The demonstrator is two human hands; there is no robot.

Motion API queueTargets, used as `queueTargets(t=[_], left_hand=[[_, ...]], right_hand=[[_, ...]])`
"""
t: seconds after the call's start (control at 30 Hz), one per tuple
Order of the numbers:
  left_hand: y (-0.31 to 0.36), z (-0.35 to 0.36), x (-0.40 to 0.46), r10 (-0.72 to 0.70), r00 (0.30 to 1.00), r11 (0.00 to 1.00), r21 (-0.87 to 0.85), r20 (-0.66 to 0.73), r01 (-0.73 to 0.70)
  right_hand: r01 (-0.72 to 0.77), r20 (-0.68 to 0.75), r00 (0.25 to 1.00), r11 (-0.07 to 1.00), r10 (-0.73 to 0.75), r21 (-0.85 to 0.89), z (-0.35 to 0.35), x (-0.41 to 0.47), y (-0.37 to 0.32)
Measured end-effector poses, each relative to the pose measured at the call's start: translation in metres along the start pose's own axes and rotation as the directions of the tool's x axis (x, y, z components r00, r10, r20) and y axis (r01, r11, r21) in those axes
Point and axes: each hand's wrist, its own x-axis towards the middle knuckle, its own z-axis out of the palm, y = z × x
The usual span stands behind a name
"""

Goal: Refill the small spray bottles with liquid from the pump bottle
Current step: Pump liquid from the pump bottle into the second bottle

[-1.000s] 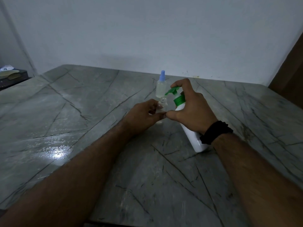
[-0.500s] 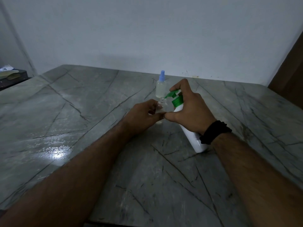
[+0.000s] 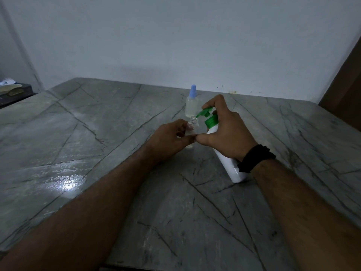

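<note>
Far left edge: a dark box [image 3: 14, 92] with papers on top is seen, well apart from both hands.

Grey veined stone tabletop [image 3: 82, 145]; a glare patch is noted left of the left forearm.

Left hand [image 3: 169, 140]: fingers are curled round a small clear uncapped spray bottle [image 3: 192, 127], held upright. The bottle body sits between thumb and fingertips, and its threaded open neck stands clear above them. The bottle's base is seen just below the fingers; whether it touches the tabletop cannot be told.

Behind the left fingertips, apart from them: a second small spray bottle [image 3: 192, 103] with a pale blue cap is stood upright on the table, a little liquid visible in it.

Right hand [image 3: 227, 133]: fingers are wrapped round the neck of a white pump bottle [image 3: 229, 163] with a green pump head [image 3: 207, 112], tilted toward the left. The index finger is laid over the pump top; the nozzle tip is placed just above the open neck. The right thumb tip is touching the left fingertips. The bottle's base is resting on the table below the wrist, where a black wristband [image 3: 256, 158] is worn.
</note>
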Motion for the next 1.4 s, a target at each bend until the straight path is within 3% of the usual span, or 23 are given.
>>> queueTargets(t=[1.4], left_hand=[[-0.0025, 0.0005, 0.0004, 0.017, 1.000, 1.000, -0.017, -0.007, -0.017]], right_hand=[[0.009, -0.031, 0.999, 1.000, -0.009, -0.017, 0.0022, 0.0005, 0.0027]])
